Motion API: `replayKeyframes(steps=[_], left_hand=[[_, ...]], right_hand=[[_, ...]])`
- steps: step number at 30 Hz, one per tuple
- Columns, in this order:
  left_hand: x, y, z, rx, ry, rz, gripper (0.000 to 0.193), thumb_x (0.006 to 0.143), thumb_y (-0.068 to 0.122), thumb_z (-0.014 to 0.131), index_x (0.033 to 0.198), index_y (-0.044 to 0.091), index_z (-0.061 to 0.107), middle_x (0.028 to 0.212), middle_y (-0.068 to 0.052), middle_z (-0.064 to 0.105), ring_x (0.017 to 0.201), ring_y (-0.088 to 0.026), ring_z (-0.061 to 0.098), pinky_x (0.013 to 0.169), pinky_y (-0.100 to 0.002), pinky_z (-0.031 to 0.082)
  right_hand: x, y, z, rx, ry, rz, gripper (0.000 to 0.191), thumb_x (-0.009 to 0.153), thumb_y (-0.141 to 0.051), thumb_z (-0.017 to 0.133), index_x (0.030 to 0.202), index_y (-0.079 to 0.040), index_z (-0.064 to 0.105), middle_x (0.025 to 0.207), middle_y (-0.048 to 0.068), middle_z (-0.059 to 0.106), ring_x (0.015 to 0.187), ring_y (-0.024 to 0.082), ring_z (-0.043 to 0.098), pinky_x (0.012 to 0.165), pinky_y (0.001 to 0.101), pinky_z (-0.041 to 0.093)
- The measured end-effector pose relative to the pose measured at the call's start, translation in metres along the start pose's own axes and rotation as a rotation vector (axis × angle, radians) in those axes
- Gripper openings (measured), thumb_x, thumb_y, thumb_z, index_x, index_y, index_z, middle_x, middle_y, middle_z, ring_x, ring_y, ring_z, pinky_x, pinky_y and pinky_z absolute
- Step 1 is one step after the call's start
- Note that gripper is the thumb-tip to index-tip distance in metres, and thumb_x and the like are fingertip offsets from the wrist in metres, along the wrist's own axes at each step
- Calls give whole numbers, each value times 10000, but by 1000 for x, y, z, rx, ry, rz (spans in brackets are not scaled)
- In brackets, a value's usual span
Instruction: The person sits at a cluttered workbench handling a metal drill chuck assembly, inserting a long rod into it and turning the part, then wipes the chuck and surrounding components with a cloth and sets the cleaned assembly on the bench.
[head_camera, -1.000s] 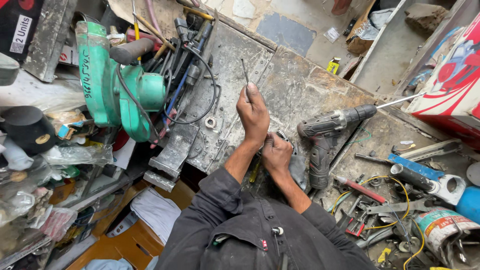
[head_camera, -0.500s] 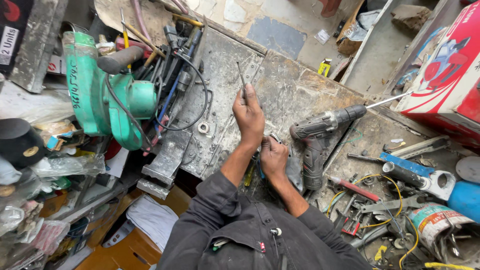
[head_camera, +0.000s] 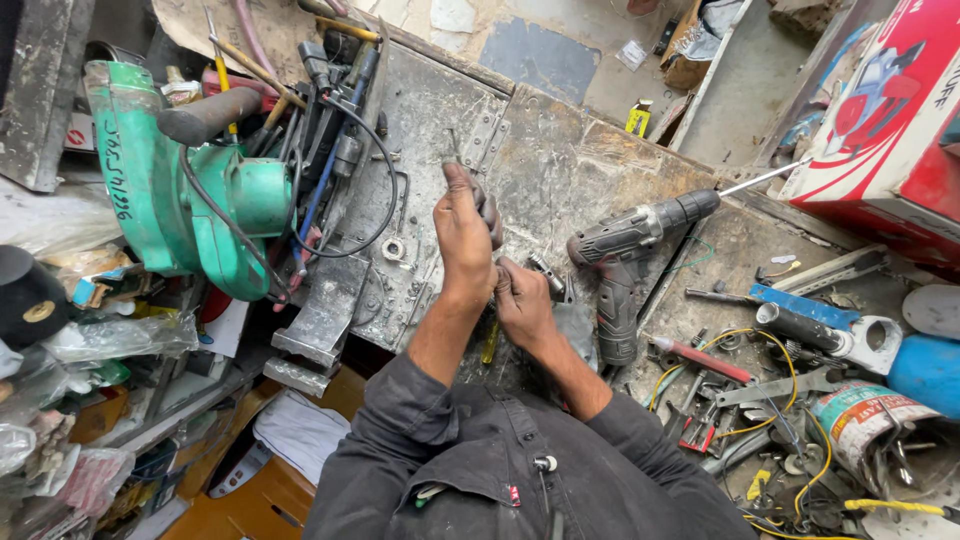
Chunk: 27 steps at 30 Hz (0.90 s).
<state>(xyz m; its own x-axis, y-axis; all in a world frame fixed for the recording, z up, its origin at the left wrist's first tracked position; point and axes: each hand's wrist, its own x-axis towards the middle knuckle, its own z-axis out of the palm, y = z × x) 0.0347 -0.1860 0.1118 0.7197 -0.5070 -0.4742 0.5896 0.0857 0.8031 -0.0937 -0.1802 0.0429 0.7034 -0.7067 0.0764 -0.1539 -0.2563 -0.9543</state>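
Two bare hands work close together near the middle of a scarred, grey metal workbench (head_camera: 560, 170). The left hand (head_camera: 465, 235) is raised, its fingers curled shut around a thin dark rod-like tool (head_camera: 487, 205) whose slim tip points up and away toward the far edge of the bench; the tool's handle is mostly hidden in the fist. The right hand (head_camera: 522, 300) lies just below and beside it, knuckles up, fingers bent down on a small metal part (head_camera: 545, 270) that is largely covered, so its shape cannot be made out. The two hands nearly touch.

Just right of the hands a dark cordless drill (head_camera: 625, 245) lies on its side, its long bit (head_camera: 765, 178) reaching toward the red and white carton (head_camera: 880, 130) at the bench's right far corner. Left of the hands a black cable (head_camera: 385, 200) loops over the plate, and beyond it a green power tool (head_camera: 190, 200) fills the left edge, with upright tools (head_camera: 330, 80) packed behind it.

Open room is scarce: a bare strip of plate runs from the hands toward the far edge, between the cable and the drill. The right near corner is crowded with a red-handled screwdriver (head_camera: 700, 358), yellow wire (head_camera: 760, 345), a blue cylinder (head_camera: 925, 370) and a tin (head_camera: 860, 420). Dark sleeves (head_camera: 480, 460) cover the near edge.
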Motion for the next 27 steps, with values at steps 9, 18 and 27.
replayKeyframes(steps=[9,18,27], left_hand=[[10,-19,16,90,103,214,523,1092,473,444,687,154,350,554,74,325,457,-58,286,402,-289,229],[20,-23,13,113,109,225,505,1082,465,439,685,162,363,550,82,324,454,-44,279,395,-281,215],[30,-36,29,412,172,488,581,1119,450,425,659,97,380,590,56,326,572,-75,291,491,-343,253]], right_hand=[[7,12,11,11,136,83,309,1024,-211,532,802,-5,593,615,209,508,531,377,595,518,414,435],[8,21,17,-29,177,108,262,1011,-176,571,825,3,617,643,215,507,557,269,542,534,385,443],[17,36,17,52,237,103,222,933,-163,641,814,21,605,593,164,511,600,49,444,531,353,434]])
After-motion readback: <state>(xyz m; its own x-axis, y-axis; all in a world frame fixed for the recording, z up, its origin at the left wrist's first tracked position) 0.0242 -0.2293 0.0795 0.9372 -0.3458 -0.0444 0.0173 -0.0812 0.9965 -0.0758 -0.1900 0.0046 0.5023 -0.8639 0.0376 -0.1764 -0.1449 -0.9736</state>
